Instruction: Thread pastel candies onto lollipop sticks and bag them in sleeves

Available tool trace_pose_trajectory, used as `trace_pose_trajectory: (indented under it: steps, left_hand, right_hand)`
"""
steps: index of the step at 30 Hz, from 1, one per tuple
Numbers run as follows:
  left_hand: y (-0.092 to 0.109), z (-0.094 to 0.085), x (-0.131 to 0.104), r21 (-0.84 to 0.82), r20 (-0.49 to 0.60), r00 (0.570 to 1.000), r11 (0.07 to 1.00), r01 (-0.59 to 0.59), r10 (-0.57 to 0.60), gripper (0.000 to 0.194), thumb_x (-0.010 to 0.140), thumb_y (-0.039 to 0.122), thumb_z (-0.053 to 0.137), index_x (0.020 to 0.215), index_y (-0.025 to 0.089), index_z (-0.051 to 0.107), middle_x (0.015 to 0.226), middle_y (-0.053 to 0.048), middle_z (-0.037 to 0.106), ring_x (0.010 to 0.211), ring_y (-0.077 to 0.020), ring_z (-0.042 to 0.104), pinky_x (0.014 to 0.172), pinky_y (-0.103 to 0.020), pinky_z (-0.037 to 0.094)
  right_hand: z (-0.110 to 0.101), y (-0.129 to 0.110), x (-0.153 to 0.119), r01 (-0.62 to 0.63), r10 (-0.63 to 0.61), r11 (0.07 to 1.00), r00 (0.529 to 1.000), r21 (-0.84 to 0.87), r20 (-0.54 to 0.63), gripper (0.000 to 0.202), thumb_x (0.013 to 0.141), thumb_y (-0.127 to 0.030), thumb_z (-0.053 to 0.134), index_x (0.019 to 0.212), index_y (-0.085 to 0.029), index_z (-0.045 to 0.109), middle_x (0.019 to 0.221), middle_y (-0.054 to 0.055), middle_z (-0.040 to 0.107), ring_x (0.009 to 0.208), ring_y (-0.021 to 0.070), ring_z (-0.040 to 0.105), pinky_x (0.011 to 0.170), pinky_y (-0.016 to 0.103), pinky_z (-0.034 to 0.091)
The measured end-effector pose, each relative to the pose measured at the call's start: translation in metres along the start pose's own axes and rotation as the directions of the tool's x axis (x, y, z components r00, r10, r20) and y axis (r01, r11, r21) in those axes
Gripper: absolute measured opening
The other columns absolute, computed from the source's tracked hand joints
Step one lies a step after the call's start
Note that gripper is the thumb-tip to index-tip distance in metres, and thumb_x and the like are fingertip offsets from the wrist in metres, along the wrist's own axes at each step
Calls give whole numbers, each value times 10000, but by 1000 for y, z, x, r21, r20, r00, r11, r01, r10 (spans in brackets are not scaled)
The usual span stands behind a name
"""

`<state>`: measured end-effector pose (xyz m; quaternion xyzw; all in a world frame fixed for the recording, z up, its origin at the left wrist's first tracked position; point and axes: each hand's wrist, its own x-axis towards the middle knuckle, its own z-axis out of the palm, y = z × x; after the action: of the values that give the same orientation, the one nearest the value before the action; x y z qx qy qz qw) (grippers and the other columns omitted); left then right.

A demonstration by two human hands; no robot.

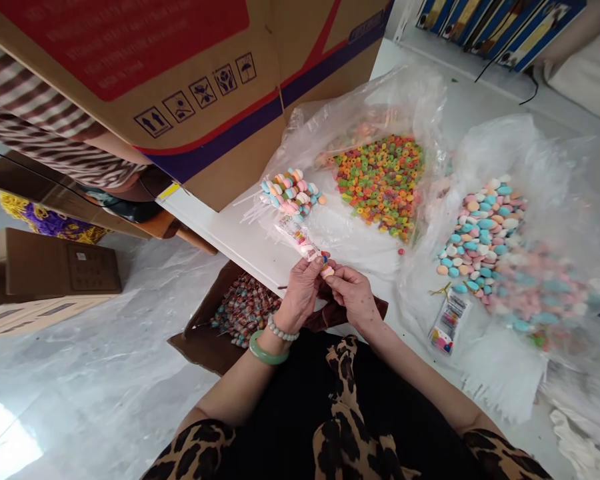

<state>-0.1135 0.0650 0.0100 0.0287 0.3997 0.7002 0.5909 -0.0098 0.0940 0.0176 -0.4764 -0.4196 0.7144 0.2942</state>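
Note:
My left hand (300,288), with a beaded bracelet and a green bangle at the wrist, is closed on a small printed plastic candy wrapper (296,233). My right hand (354,293) pinches the wrapper's near end, fingertips beside the left thumb. Whether a candy is inside the wrapper is too small to tell. Just beyond it lies a pile of pastel candies on white sticks (293,192). Farther right, colourful ring-shaped candies (380,183) lie in a clear bag. Pastel oval candies (485,233) fill another clear bag, with a bundle of printed wrappers (450,321) beside it.
A large cardboard carton (230,143) stands at the back left of the white table (245,243). Below the edge, an open box (190,340) holds many wrapped candies. White sticks (505,380) lie at right. Another person's striped sleeve (45,127) shows at left.

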Motion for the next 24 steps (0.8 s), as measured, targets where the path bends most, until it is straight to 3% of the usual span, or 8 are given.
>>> trace_pose_trajectory:
  steps: [4,7,11,15,18,21,24]
  left_hand:
    - [12,-3,-5,61,98,993,997,55,-61,342,672,393,810,892,168,674,891,-52,715,815,-159,666,805,-307,514]
    - [30,-3,-3,23,125,992,1000,18,-21,364,701,448,779,923,188,655,963,-57,708,918,-204,673,863,-352,510]
    - [41,14,-4,-1,185,982,1000,25,-25,431,737,439,754,1047,175,612,957,-74,691,919,-225,678,899,-391,501]
    - [20,39,-22,21,200,978,998,-56,51,384,792,431,701,1036,166,568,765,-10,624,681,-151,638,729,-321,519]
    - [-2,50,-37,39,160,981,993,-114,106,330,818,430,670,1007,182,564,751,13,591,643,-114,598,634,-250,485]
    - [-12,48,-42,8,173,981,996,-87,84,304,798,398,702,965,171,587,812,1,612,715,-107,611,729,-252,499]
    - [-5,39,-40,33,269,962,999,29,-37,300,753,332,752,957,157,618,928,-41,656,859,-155,646,831,-299,507]
  right_hand:
    - [-8,-7,-6,-26,25,995,1000,95,17,244,651,-357,741,625,-182,574,498,-56,454,421,53,311,382,198,181]
    - [-16,-10,-13,-48,39,990,997,134,69,204,643,-315,735,643,-171,590,500,-50,475,413,44,315,378,187,173]
    - [-22,-12,-24,-87,61,980,987,176,147,166,612,-255,724,659,-161,596,501,-51,480,407,34,303,379,176,159]
    - [-21,-16,-36,-90,64,965,992,245,110,181,563,-230,731,651,-154,592,493,-57,456,408,28,282,374,172,135]
    - [-20,-18,-43,-80,46,947,992,313,114,231,557,-223,743,744,-139,638,521,-58,453,430,29,287,375,166,128]
    - [-24,-20,-47,-57,23,925,995,375,93,248,564,-237,752,756,-137,631,512,-60,450,421,24,287,380,163,127]
    - [-30,-22,-49,-54,13,918,994,393,105,230,570,-258,745,708,-153,593,504,-59,471,388,18,278,385,173,126]
